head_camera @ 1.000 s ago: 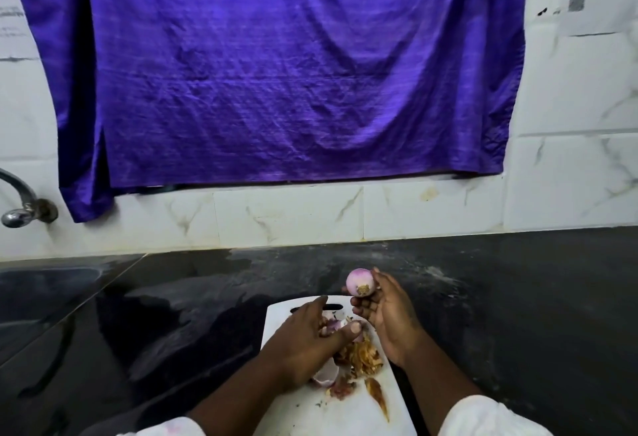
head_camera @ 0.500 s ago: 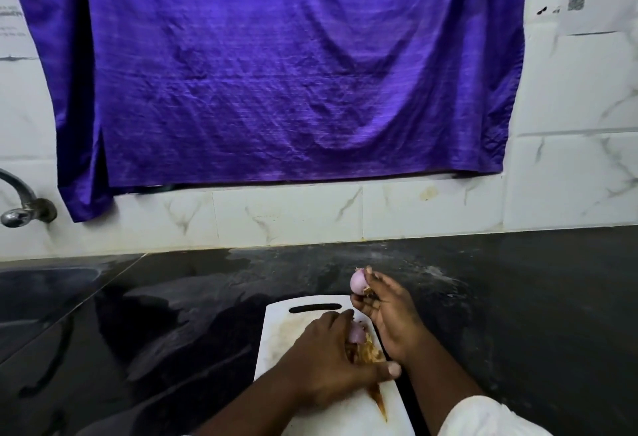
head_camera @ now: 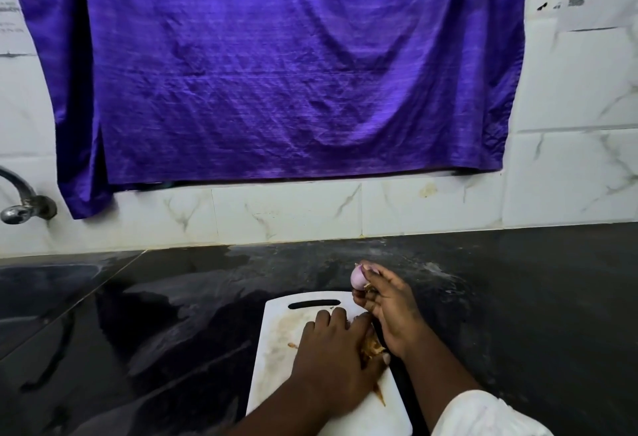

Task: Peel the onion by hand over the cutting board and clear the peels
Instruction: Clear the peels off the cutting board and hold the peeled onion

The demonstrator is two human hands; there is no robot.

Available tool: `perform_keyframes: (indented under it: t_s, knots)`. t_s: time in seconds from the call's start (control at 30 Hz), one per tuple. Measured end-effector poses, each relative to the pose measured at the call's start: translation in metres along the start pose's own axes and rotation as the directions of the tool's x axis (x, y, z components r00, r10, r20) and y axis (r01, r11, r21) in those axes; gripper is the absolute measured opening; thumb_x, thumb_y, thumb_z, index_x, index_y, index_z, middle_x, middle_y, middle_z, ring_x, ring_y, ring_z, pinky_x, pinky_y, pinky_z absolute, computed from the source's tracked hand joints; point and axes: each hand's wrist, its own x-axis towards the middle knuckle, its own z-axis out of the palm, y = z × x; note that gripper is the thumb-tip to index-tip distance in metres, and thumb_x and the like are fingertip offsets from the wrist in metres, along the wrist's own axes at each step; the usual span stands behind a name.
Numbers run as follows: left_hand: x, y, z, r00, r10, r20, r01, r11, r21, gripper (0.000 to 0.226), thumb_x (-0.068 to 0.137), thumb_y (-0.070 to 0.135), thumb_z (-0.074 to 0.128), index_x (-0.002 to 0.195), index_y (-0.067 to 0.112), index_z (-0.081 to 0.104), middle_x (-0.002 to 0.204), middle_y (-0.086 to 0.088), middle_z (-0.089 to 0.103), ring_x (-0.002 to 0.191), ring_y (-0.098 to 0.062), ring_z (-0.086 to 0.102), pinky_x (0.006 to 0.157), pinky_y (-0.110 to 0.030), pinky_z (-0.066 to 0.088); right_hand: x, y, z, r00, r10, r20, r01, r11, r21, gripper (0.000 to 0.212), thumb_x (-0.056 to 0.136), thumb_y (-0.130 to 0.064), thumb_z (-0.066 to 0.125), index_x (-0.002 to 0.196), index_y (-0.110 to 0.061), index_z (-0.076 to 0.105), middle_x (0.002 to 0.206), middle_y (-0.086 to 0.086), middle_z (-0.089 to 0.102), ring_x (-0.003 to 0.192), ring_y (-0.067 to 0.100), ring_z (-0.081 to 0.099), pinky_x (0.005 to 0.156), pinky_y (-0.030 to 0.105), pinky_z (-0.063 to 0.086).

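Head view, right hand (head_camera: 390, 311) pinching onion (head_camera: 357, 278) aloft

Hands: 2, left hand (head_camera: 331, 356) and right hand (head_camera: 390, 311). Onion (head_camera: 357, 278): 1. Cutting board (head_camera: 276, 339): 1. Peel heap (head_camera: 371, 346): 1, pieces uncountable. Loose peel strip (head_camera: 379, 397): 1. Purple cloth (head_camera: 269, 66): 1. Tap (head_camera: 20, 200): 1. White sleeve (head_camera: 483, 415): 1.
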Motion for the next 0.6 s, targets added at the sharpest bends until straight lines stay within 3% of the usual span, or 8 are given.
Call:
perform_keyframes:
  t_s: [0.1, 0.17, 0.3, 0.5, 0.6]
  knots:
    - [0.003, 0.001, 0.000, 1.000, 0.003, -0.023, -0.002, 1.000, 0.015, 0.038, 0.100, 0.060, 0.034, 0.126, 0.033, 0.044, 0.127, -0.004, 0.050, 0.119, -0.030, 0.044, 0.096, -0.044, 0.039, 0.000, 0.000, 0.000, 1.000, -0.011, 0.008, 0.011, 1.000, 0.008, 0.023, 0.098, -0.013, 0.063, 0.119, -0.008, 0.070, 0.102, 0.013, 0.072, 0.082, 0.021, 0.067, 0.074, 0.031, 0.059]
    - [0.004, 0.001, 0.002, 0.999, 0.002, -0.032, -0.002, 1.000, 0.000, 0.033, 0.102, 0.054, 0.033, 0.123, 0.032, 0.043, 0.128, -0.004, 0.048, 0.119, -0.030, 0.043, 0.094, -0.044, 0.040, 0.000, 0.001, 0.001, 0.999, -0.030, 0.029, 0.029, 0.999, 0.018, 0.023, 0.097, -0.011, 0.064, 0.119, -0.009, 0.070, 0.110, 0.013, 0.073, 0.093, 0.023, 0.070, 0.079, 0.032, 0.059]
    - [0.000, -0.001, 0.000, 0.999, -0.005, -0.044, 0.002, 0.998, -0.064, 0.026, 0.103, 0.047, 0.034, 0.120, 0.029, 0.044, 0.125, -0.005, 0.047, 0.118, -0.029, 0.043, 0.089, -0.043, 0.046, 0.002, 0.003, 0.000, 0.992, -0.080, 0.096, 0.077, 0.997, 0.029, 0.045, 0.079, -0.007, 0.077, 0.124, -0.010, 0.070, 0.124, 0.012, 0.073, 0.117, 0.028, 0.069, 0.101, 0.040, 0.055]
    - [-0.006, 0.005, -0.015, 0.998, 0.029, -0.050, -0.032, 0.998, -0.059, 0.031, 0.105, 0.043, 0.036, 0.122, 0.022, 0.051, 0.119, -0.009, 0.057, 0.111, -0.032, 0.056, 0.075, -0.038, 0.035, -0.018, -0.007, 0.002, 0.980, -0.074, 0.186, 0.082, 0.996, -0.036, 0.059, 0.072, -0.010, 0.082, 0.129, -0.015, 0.068, 0.124, 0.005, 0.075, 0.119, 0.025, 0.069, 0.108, 0.045, 0.051]
    - [-0.008, -0.001, -0.016, 0.998, 0.025, -0.062, -0.030, 0.995, -0.092, 0.031, 0.103, 0.044, 0.038, 0.117, 0.021, 0.053, 0.118, -0.008, 0.059, 0.111, -0.032, 0.059, 0.076, -0.038, 0.040, -0.033, -0.012, 0.004, 0.977, -0.063, 0.206, 0.068, 0.998, -0.015, 0.059, 0.072, -0.005, 0.079, 0.129, -0.014, 0.067, 0.125, 0.008, 0.074, 0.120, 0.026, 0.068, 0.106, 0.042, 0.052]
